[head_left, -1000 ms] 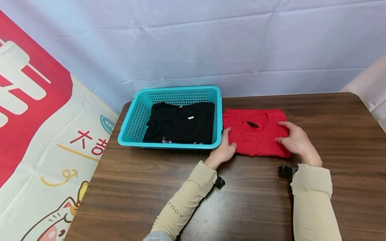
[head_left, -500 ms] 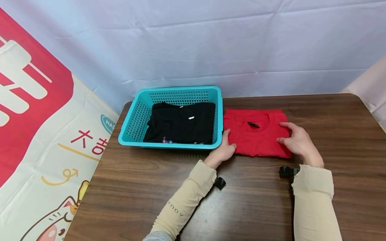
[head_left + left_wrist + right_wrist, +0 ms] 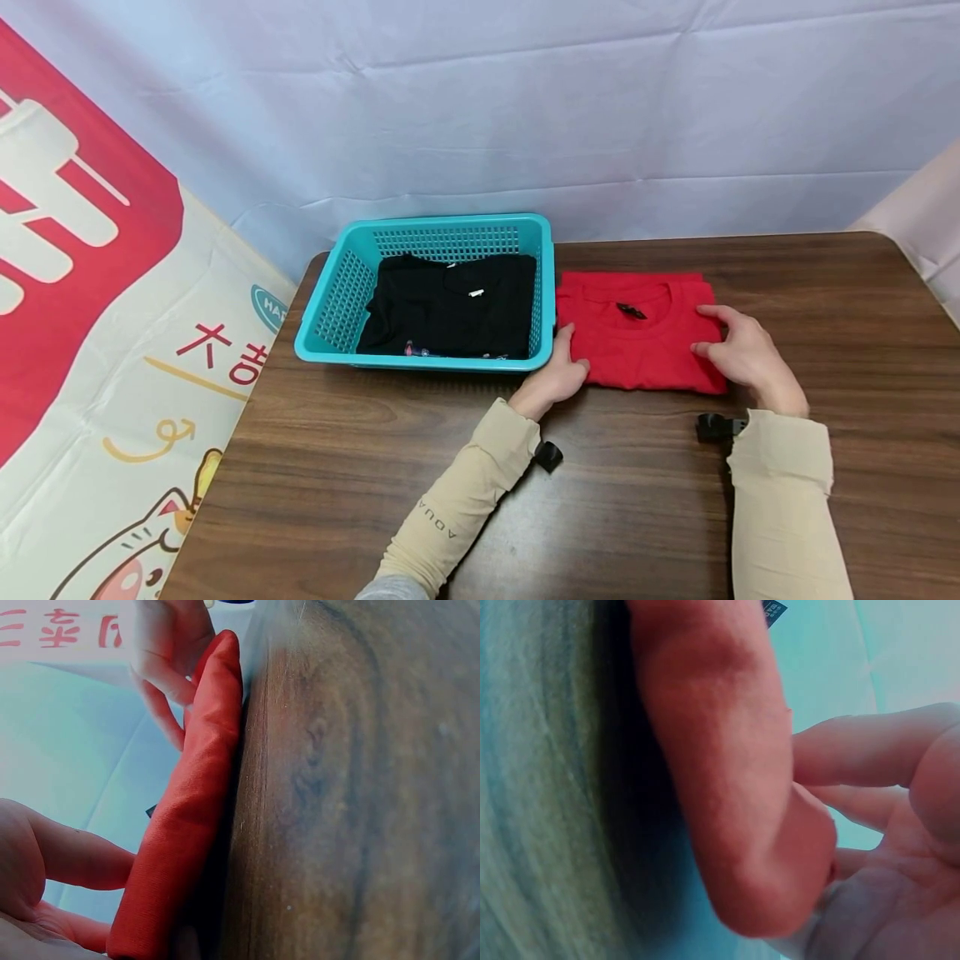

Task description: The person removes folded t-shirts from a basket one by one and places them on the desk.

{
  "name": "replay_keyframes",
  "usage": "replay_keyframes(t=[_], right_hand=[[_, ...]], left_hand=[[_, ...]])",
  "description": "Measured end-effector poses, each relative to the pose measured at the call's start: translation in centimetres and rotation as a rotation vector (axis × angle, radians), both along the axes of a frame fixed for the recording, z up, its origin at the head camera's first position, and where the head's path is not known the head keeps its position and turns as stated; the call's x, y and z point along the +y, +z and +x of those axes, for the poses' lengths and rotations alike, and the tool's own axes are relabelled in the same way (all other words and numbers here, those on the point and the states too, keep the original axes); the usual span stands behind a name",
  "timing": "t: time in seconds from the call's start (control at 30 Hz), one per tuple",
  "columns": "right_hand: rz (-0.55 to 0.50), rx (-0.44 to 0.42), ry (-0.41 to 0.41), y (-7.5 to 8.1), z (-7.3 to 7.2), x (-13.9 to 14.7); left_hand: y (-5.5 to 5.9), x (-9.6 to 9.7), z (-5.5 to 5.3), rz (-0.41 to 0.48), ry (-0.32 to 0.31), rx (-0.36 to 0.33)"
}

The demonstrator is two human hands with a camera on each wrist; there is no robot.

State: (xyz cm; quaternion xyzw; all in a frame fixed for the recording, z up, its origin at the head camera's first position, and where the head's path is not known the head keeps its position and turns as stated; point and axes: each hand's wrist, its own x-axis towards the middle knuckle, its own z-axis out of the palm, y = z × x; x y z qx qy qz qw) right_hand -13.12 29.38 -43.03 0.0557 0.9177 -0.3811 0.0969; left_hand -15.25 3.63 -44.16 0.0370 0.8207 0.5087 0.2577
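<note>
A folded red T-shirt (image 3: 637,342) lies on the brown table, collar and dark neck label facing up. My left hand (image 3: 558,371) grips its left edge, close against the basket's right side. In the left wrist view, the thumb (image 3: 90,855) presses on the upper face of the T-shirt (image 3: 184,817). At the opposite edge, my right hand (image 3: 750,354) holds the T-shirt with thumb and index finger over the top. The right wrist view has the T-shirt's rounded end (image 3: 742,862) between thumb and fingers, some fingertips hidden behind it.
A turquoise basket (image 3: 420,361) with folded black clothing (image 3: 450,312) stands directly left of the T-shirt. Behind the table (image 3: 600,492) hangs a pale cloth (image 3: 480,108), and a printed banner (image 3: 210,275) hangs at the left.
Almost nothing differs. My right hand has shifted very slightly to the right; the left hand, the T-shirt and the basket look practically still.
</note>
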Motion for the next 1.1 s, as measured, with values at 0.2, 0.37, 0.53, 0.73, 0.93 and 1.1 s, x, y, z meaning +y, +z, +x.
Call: replay_keyframes(t=[0.2, 0.37, 0.53, 0.73, 0.93, 1.1], right_hand=[[-0.007, 0.013, -0.014, 0.0, 0.1, 0.0], [0.004, 0.023, -0.018, 0.1, 0.1, 0.0], [0.028, 0.063, -0.038, 0.3, 0.3, 0.0], [0.026, 0.155, -0.100, 0.7, 0.5, 0.1], [0.001, 0.232, -0.173, 1.1, 0.6, -0.3], [-0.019, 0.294, -0.207, 1.9, 0.6, -1.2]], left_hand=[[0.0, 0.1, 0.0, -0.005, 0.000, -0.003], [0.1, 0.1, 0.2, -0.022, 0.001, -0.012], [0.4, 0.2, 0.4, -0.028, 0.001, 0.006], [1.1, 0.4, 0.9, -0.055, -0.009, 0.095], [2.3, 0.6, 2.3, -0.136, -0.114, 0.350], [3.5, 0.6, 3.3, -0.150, -0.268, 0.488]])
